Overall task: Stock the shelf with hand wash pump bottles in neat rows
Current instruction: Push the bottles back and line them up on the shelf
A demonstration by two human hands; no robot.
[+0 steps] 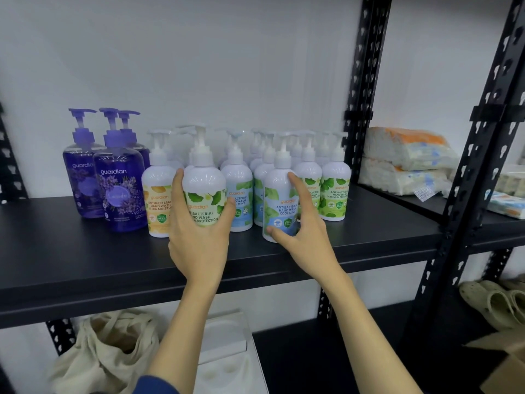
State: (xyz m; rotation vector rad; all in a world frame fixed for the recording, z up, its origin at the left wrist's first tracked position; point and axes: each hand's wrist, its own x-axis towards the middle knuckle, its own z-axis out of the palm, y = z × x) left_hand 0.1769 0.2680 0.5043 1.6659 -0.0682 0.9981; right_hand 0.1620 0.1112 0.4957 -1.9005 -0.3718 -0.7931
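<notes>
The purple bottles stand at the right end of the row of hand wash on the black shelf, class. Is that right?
Not quite. The head view shows the purple bottles at the left end of the row, beside the white bottles; they do stand on the black shelf.

Wrapped packs [406,160] lie stacked on the neighbouring shelf; below sit a cloth bag [105,351], clogs [494,302] and a box [505,362].
</notes>
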